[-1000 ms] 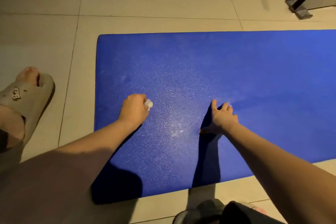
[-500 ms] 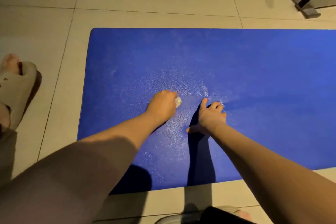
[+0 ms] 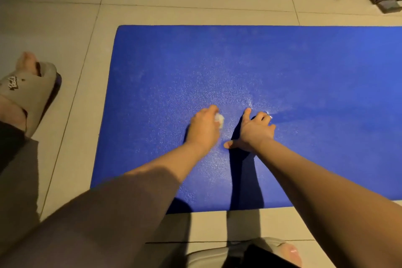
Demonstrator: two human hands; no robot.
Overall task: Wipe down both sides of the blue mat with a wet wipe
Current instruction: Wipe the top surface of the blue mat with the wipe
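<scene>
Where the mat lies: the blue textured foam mat (image 3: 282, 72) is flat on the pale tiled floor (image 3: 65, 17), its left end in view and its right end running out of frame.
Left hand: the left hand (image 3: 204, 128) is curled around a small white wadded wet wipe (image 3: 219, 119), pressing it to the mat's middle, nearer the left end.
Right hand: the right hand (image 3: 254, 130) is spread flat just beside it, holding nothing and pinning the mat.
Stroke: probably best in overlapping passes out to each edge, with a firm brace, refolding the wipe as it soils.
Other face: needs a flip.
</scene>
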